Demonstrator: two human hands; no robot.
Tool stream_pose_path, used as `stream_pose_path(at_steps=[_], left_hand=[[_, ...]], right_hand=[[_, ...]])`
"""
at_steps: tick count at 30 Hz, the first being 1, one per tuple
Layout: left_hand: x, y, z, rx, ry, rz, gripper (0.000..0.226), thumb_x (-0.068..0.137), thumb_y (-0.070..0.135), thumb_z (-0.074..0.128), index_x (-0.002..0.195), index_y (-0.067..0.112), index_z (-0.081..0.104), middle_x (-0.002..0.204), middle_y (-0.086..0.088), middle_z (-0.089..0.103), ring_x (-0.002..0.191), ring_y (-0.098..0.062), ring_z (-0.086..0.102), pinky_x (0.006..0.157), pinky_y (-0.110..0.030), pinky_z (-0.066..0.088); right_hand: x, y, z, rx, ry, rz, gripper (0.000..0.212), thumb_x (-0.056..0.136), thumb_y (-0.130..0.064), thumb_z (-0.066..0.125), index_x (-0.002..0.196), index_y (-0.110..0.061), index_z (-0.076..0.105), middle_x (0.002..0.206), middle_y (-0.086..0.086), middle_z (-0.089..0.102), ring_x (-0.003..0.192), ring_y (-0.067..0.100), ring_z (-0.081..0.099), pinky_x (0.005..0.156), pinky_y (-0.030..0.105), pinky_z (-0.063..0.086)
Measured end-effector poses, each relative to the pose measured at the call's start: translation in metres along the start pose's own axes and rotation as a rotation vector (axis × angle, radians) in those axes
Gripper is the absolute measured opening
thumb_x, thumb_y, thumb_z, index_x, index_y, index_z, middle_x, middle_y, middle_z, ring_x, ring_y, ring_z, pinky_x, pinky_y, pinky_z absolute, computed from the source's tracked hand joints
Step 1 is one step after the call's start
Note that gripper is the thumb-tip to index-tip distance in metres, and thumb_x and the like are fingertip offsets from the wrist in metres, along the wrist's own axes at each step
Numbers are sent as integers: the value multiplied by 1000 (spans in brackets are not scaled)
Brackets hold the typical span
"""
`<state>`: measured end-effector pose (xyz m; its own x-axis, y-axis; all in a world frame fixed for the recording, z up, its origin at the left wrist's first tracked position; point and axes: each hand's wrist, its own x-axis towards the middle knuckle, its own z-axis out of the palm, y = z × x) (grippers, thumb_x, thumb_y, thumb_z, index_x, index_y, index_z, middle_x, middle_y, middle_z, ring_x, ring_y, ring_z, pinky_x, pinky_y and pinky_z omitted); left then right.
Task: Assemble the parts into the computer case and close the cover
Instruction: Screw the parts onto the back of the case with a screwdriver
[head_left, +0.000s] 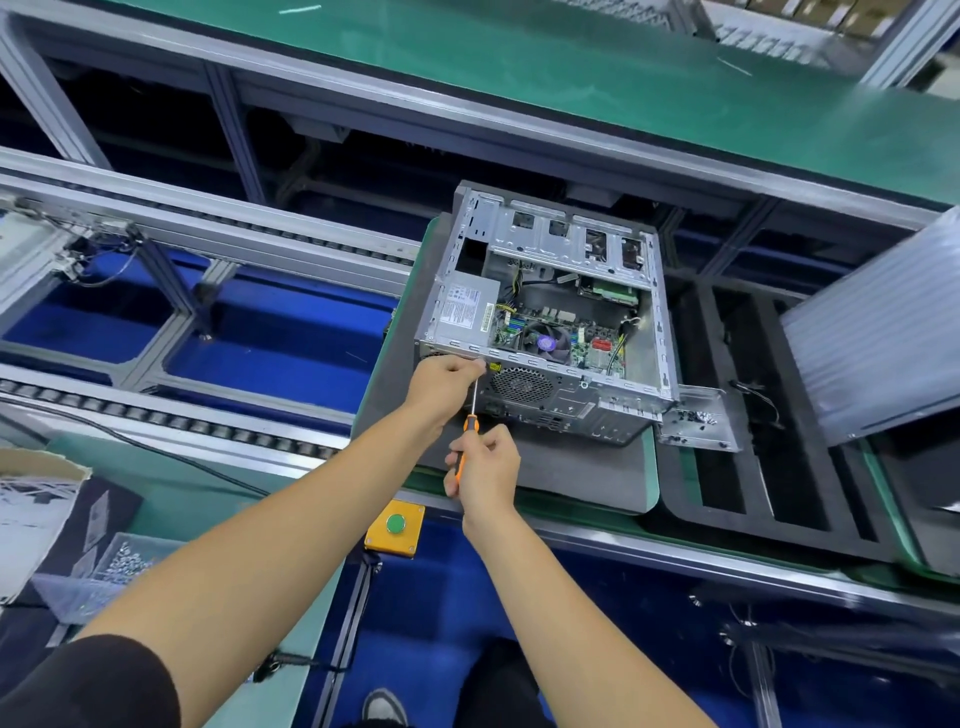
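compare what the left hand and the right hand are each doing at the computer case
The left hand is up at the computer case, fingers pinched at the screwdriver's tip by the rear top edge; the right hand sits lower, off the case. The left hand's grip is a fingertip pinch on the thin metal shaft; the right hand's grip wraps the orange handle of the screwdriver. Both hold the same tool, bare.

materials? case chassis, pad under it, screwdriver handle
Case chassis: looks like bare stamped sheet steel, dull silver with punched slots and folded edges.
Pad beneath: probably dark grey foam or rubber mat, matte, rounded corners.
Screwdriver handle, gripped by the right hand: orange-and-black, likely moulded plastic, perhaps with rubber grip; shaft is shiny metal.
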<state>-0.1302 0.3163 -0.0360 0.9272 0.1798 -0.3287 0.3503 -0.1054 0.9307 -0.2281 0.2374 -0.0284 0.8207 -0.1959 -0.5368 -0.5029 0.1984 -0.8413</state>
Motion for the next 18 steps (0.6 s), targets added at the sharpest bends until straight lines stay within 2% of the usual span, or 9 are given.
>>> stream_pose_path(at_steps=[3,7,11,14,16,18], left_hand=[[1,-1,-1,18,6,3,23,97,29,66,93,11,80,90,13,70,85,3,56,72,-22,41],[2,2,-3,37,-50,20,23,98,29,64,91,14,80,89,21,68,85,8,54,73,-22,41],[2,3,-7,60,-81,29,23,99,34,62,92,20,80,100,10,70,91,-5,56,81,-26,42],[-1,4,-10,81,-95,39,29,100,41,59,94,22,80,90,10,68,90,-9,59,82,-31,43],[-3,4,-10,82,-89,50,32,100,44,57,93,23,80,78,5,67,79,-10,52,73,-30,45],[-5,4,-11,100,-98,50,36,101,49,54,93,24,79,68,0,56,69,-13,47,61,-28,40]], right_hand=[[-1,1,4,32,0,16,16,95,3,51,86,-9,45,73,17,55,42,18,42,37,22,32],[0,1,6,43,5,19,14,97,0,50,86,-9,47,69,14,58,39,18,42,37,23,32],[2,0,8,33,22,34,14,99,-4,49,86,-8,49,67,11,59,37,18,42,36,22,32],[3,1,7,31,33,42,14,98,-4,50,84,-8,50,68,12,60,36,18,42,37,23,33],[4,3,7,40,41,49,15,99,-6,51,84,-7,51,69,12,62,36,18,42,37,23,32],[4,4,8,72,36,59,15,98,-6,52,83,-7,51,67,11,66,36,19,44,37,21,30]])
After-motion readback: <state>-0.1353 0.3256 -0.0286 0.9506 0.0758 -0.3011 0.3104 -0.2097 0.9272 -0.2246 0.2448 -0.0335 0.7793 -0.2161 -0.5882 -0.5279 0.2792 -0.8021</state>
